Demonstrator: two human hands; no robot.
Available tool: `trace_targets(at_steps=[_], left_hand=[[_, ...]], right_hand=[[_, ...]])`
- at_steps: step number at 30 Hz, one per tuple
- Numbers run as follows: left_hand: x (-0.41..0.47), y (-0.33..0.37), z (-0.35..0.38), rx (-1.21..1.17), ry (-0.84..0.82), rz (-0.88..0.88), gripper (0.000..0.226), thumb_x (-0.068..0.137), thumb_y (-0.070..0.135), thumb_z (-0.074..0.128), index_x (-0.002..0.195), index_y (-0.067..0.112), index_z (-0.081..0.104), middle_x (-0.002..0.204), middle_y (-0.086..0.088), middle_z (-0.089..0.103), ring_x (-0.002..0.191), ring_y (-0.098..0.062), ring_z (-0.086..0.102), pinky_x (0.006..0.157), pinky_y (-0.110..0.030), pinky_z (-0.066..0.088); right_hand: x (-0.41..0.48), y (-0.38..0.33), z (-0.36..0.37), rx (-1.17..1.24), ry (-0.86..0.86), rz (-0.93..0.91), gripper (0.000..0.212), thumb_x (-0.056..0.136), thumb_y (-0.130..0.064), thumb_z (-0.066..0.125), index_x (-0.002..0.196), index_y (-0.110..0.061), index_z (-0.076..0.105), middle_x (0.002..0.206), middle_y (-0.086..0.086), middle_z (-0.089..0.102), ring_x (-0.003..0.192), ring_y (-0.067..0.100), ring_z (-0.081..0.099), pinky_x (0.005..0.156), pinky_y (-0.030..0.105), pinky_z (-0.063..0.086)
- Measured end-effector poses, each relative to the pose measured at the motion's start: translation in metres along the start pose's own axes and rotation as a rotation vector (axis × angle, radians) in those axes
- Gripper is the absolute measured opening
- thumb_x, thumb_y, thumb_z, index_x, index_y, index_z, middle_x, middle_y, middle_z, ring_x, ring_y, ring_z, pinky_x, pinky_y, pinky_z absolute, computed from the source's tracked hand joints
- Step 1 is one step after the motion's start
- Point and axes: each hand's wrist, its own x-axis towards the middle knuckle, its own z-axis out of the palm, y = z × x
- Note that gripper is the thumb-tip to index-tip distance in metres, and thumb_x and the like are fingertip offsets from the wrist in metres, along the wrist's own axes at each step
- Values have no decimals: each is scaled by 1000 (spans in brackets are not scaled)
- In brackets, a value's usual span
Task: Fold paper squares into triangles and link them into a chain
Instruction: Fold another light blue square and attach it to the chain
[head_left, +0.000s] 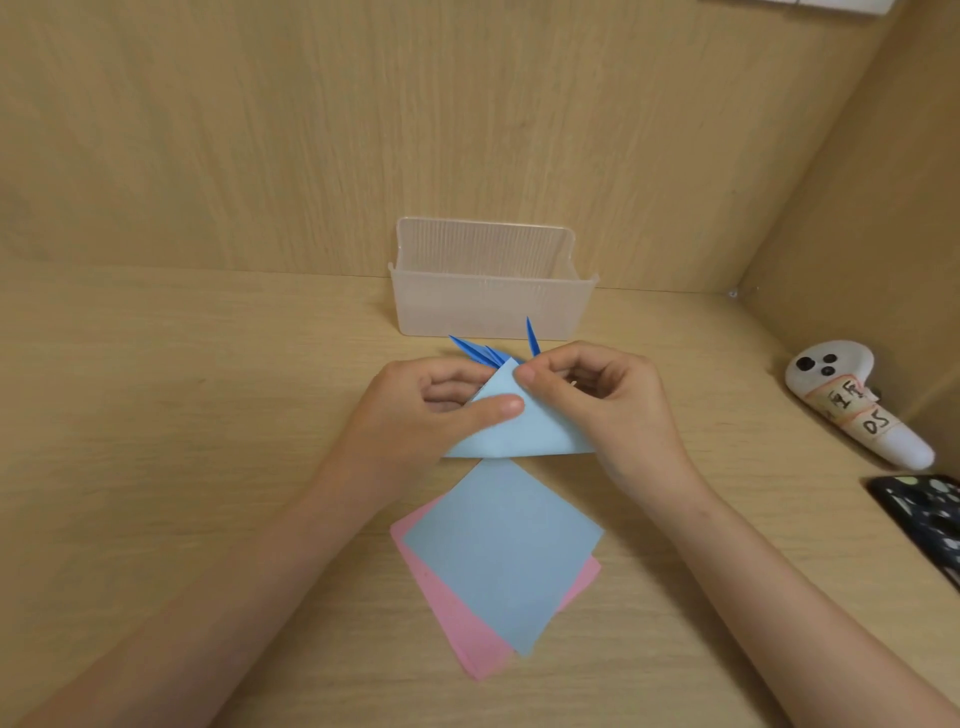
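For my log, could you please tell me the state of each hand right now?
Left hand: closed on the folded blue paper, thumb on top.
Right hand: closed, pinching the same paper's top corner.

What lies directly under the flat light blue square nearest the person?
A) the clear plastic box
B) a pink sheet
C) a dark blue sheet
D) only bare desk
B: a pink sheet's edges show beneath the flat light blue square; left hand and right hand pinch a separate folded triangle.
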Motion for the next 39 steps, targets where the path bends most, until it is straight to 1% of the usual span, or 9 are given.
trace_targets(at_steps=[3, 7, 13, 18, 24, 30, 35, 37, 39], left_hand=[[3, 0, -1, -19, 130, 73, 10, 77, 9, 74, 83, 16, 72, 71, 13, 73, 68, 5, 66, 64, -6, 46], [3, -1, 0, 10, 186, 128, 14, 77, 8, 74, 74, 22, 72, 70, 16, 72, 66, 6, 65, 65, -7, 46], [2, -2, 1, -19, 187, 116, 13, 76, 9, 75, 78, 21, 73, 64, 9, 72, 63, 4, 64, 63, -8, 46], [3, -2, 0, 50, 206, 167, 14, 76, 9, 75, 72, 22, 73, 68, 14, 72, 64, 4, 64, 64, -7, 45], [2, -3, 1, 90, 204, 197, 15, 78, 9, 73, 73, 23, 74, 71, 13, 73, 66, 4, 65, 66, -7, 46], [2, -3, 1, 73, 191, 189, 19, 79, 7, 72, 72, 25, 72, 68, 16, 72, 65, 6, 65, 65, -6, 45], [2, -2, 1, 67, 181, 166, 17, 77, 9, 74, 71, 24, 72, 66, 16, 72, 64, 5, 65, 64, -7, 46], [2, -2, 2, 50, 181, 144, 15, 74, 8, 77, 72, 22, 72, 65, 14, 72, 63, 4, 66, 64, -8, 48], [2, -2, 3, 6, 223, 118, 13, 72, 8, 78, 73, 20, 72, 66, 12, 72, 64, 2, 67, 64, -8, 48]], right_hand=[[0, 0, 0, -3, -14, -17, 9, 81, -13, 72, 73, -12, 71, 66, -7, 65, 66, 7, 53, 62, 21, 41], [-1, 0, 1, 8, -33, -14, 8, 82, -11, 71, 74, -11, 71, 68, -5, 65, 66, 7, 53, 62, 19, 41], [-1, 0, 1, 6, -48, -28, 10, 83, -12, 70, 73, -13, 71, 67, -5, 65, 65, 8, 52, 61, 19, 40], [-2, 0, 2, 15, -56, -30, 10, 82, -11, 71, 73, -13, 71, 67, -4, 65, 66, 8, 53, 61, 18, 40], [-2, 0, 2, 16, -57, -34, 10, 83, -11, 70, 73, -12, 71, 67, -4, 65, 66, 8, 53, 61, 17, 40], [-3, -1, 2, 9, -71, -30, 9, 83, -12, 70, 74, -12, 71, 67, -3, 65, 65, 7, 52, 60, 17, 40], [-2, -1, 1, 1, -74, -19, 9, 83, -12, 70, 74, -12, 72, 70, 3, 65, 65, 10, 52, 60, 20, 39], [-2, -1, 1, -7, -76, -15, 10, 83, -12, 70, 73, -14, 71, 69, 0, 65, 65, 8, 52, 60, 20, 39], [-2, -1, 2, 18, -48, -20, 8, 81, -17, 73, 74, -15, 71, 68, -6, 65, 66, 6, 52, 60, 17, 39]])
